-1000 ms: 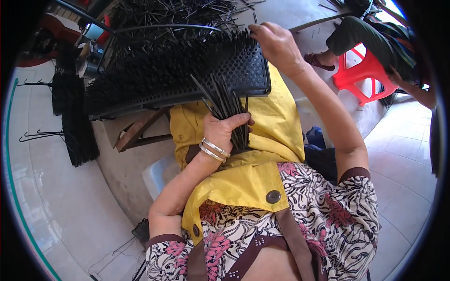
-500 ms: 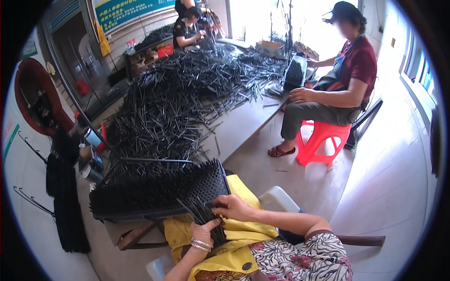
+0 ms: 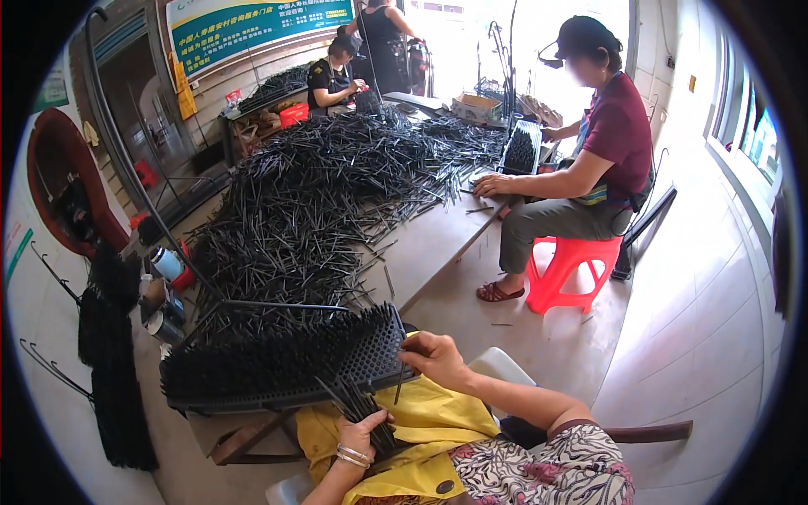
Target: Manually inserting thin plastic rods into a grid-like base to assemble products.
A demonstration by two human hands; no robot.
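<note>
Just beside the perforated tray, we see one thin black strip hanging, pinched in the right hand; the left hand clasps a slanting bundle over the yellow apron. If that clasp slackens, we judge, strips could slip out and drop to the floor. Beyond, a black heap sprawls across the table.

The person's left hand is curled in a firm grip, thumb pointing rightward, with the left forearm rising from the lower edge. The right forearm slants up and leftward from the lower right. The right hand sits higher than the left, knuckles upward, thumb and fingertips drawn together in a pinch.
</note>
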